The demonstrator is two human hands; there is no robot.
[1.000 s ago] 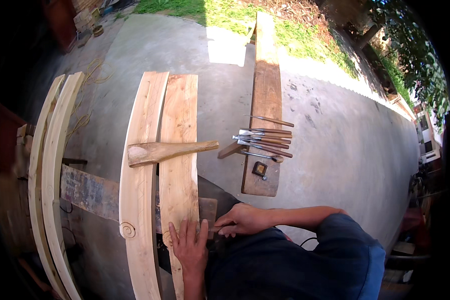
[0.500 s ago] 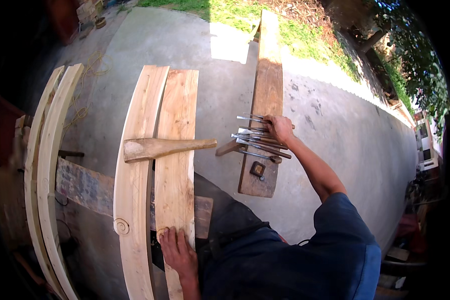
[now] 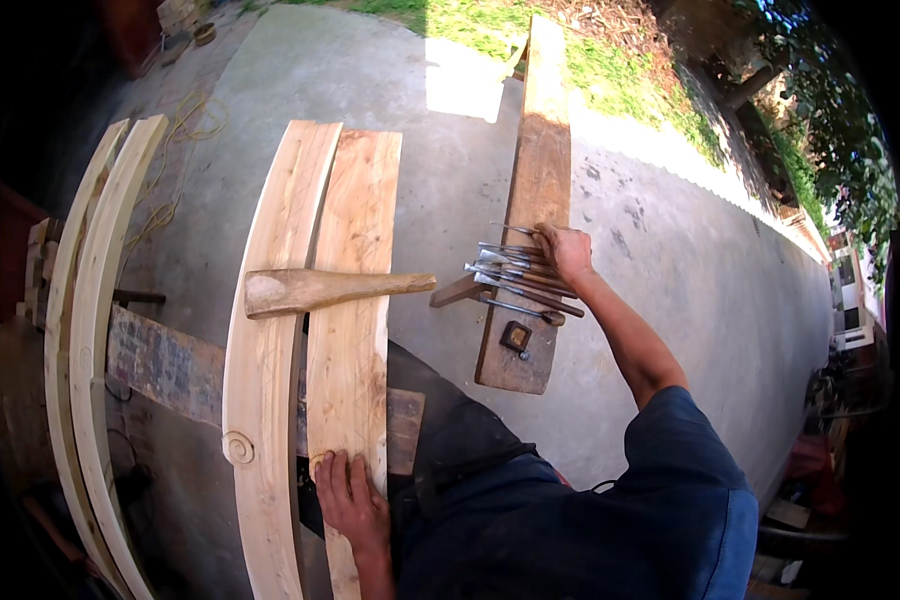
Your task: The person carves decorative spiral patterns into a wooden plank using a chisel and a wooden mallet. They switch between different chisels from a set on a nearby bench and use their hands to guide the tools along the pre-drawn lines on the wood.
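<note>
My left hand (image 3: pixel 352 502) lies flat on the near end of a pale wooden board (image 3: pixel 350 380), fingers stretched out. Across this board and a second, curved board (image 3: pixel 260 370) with a carved spiral rests a wooden mallet (image 3: pixel 320 292), its handle toward the right. My right hand (image 3: pixel 567 252) is closed around the handle of a thin chisel (image 3: pixel 513 228) at the far end of a row of tools. Beside it, several more chisels (image 3: pixel 520 287) lie crosswise on a narrow wooden bench (image 3: pixel 540 170). My fingers hide most of the held chisel's handle.
A small dark square box (image 3: pixel 515 337) sits at the bench's near end. Two long curved timbers (image 3: pixel 95 330) stand at the left, and a stained plank (image 3: pixel 165 365) runs beneath the boards. Yellow cord (image 3: pixel 160 215) lies on the concrete floor.
My right hand has shifted slightly, and the thin chisel at the far end now stands apart from the row, its tip farther away. My left hand stays on the board.
</note>
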